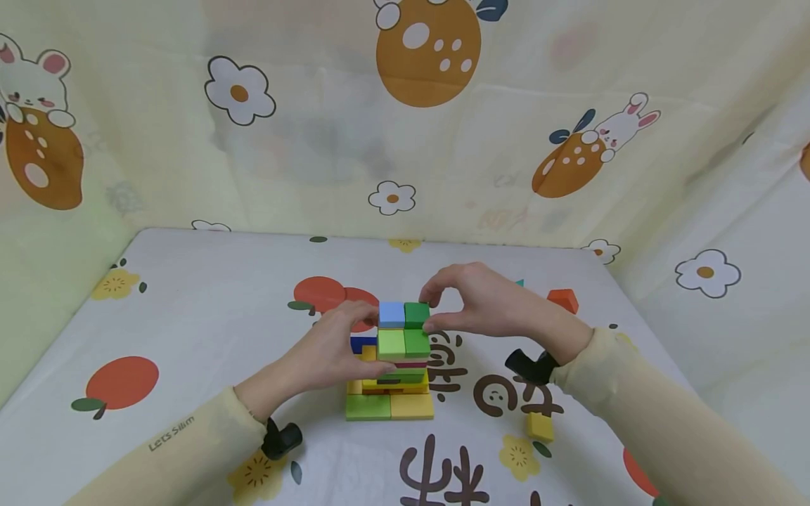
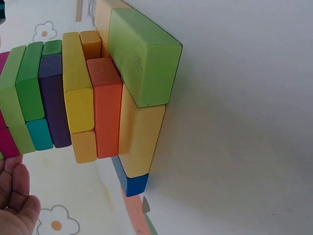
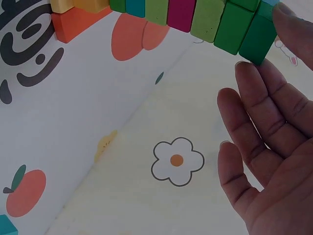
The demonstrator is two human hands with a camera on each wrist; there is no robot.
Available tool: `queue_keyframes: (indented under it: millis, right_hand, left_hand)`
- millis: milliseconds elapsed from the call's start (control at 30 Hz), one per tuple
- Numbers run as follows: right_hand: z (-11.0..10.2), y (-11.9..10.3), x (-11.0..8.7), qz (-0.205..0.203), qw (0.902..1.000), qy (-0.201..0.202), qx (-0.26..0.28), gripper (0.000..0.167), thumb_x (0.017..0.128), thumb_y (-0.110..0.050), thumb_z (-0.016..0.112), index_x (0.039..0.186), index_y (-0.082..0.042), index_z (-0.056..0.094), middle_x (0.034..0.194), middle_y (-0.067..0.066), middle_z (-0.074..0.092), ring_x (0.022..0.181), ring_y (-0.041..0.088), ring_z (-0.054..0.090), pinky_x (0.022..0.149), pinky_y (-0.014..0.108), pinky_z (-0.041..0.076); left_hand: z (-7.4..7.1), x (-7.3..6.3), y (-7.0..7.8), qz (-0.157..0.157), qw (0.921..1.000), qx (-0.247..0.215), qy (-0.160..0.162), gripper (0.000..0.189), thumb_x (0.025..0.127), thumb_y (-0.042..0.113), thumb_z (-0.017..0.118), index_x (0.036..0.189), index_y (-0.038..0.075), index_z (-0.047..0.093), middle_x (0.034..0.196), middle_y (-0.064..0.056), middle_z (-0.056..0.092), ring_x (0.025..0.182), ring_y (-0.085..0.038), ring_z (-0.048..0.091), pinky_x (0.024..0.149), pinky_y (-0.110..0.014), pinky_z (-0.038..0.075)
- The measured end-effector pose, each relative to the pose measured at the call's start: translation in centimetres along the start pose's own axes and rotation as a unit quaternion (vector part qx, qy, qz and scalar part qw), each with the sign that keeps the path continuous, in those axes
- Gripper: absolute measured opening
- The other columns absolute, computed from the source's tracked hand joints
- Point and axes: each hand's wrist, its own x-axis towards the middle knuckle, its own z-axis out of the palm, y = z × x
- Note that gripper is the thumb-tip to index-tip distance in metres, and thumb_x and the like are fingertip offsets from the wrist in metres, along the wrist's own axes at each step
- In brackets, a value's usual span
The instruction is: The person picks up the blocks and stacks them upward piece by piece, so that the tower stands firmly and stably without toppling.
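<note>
A tower of coloured wooden blocks (image 1: 403, 374) rises from the table; in the left wrist view its lower layers show a lime green block (image 2: 146, 54) and an orange block (image 2: 107, 107). A light blue block (image 1: 391, 315) and a dark green block (image 1: 416, 315) form its top. My right hand (image 1: 484, 299) pinches the dark green block between thumb and fingertips at the tower's right side. My left hand (image 1: 323, 348) curves loosely beside the tower's left side, thumb across the front and fingers farther back. Its fingertips come up to the upper layers; whether they all touch is hidden.
A loose yellow block (image 1: 540, 427) lies right of the tower, nearer me. Farther back on the right is an orange-red block (image 1: 563, 301), and a teal block (image 1: 519, 282) shows partly behind my right arm. A printed curtain (image 1: 304, 161) hangs behind the table.
</note>
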Motion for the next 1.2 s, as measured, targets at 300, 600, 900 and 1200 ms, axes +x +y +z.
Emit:
queue_keyframes:
  millis: [300,600,900,1200]
  right_hand:
    - [-0.7,0.4,-1.3,0.025,0.9994,0.023,0.002,0.041,0.093,-0.028,0.076,0.127,-0.007,0.069,0.113,0.004,0.073,0.109,0.022,0.065,0.093,0.046,0.057]
    - [1.4,6.3,-9.8,0.099,0.9943,0.038,-0.012,0.027,0.093,-0.024,0.076,0.117,-0.012,0.074,0.107,-0.004,0.074,0.099,0.016,0.067,0.086,0.042,0.055]
    - [6.7,9.3,-15.8,0.184,0.9777,-0.087,0.052,0.033,0.081,-0.034,0.086,0.106,-0.015,0.072,0.094,-0.012,0.068,0.086,0.004,0.059,0.075,0.026,0.055]
    - [8.3,8.5,-16.2,0.169,0.9831,-0.066,-0.024,0.026,0.078,-0.026,0.088,0.097,-0.018,0.071,0.089,-0.015,0.062,0.08,0.001,0.055,0.072,0.025,0.054]
  left_hand:
    - [0.0,0.0,0.1,-0.004,1.0,0.007,-0.001,0.058,0.078,0.034,0.089,0.126,0.011,0.064,0.121,-0.003,0.066,0.119,-0.025,0.059,0.102,-0.053,0.052]
    - [-0.1,0.0,0.3,-0.003,1.0,0.009,0.0,0.057,0.078,0.033,0.089,0.125,0.01,0.065,0.12,-0.003,0.067,0.119,-0.027,0.06,0.102,-0.052,0.053]
    - [-0.2,-0.1,0.2,-0.01,0.9999,0.001,0.003,0.058,0.078,0.032,0.089,0.125,0.01,0.064,0.12,-0.003,0.067,0.119,-0.027,0.06,0.102,-0.053,0.053]
    - [0.0,0.0,0.2,-0.008,1.0,0.005,-0.001,0.059,0.078,0.033,0.089,0.126,0.009,0.064,0.12,-0.004,0.067,0.119,-0.027,0.061,0.102,-0.053,0.053]
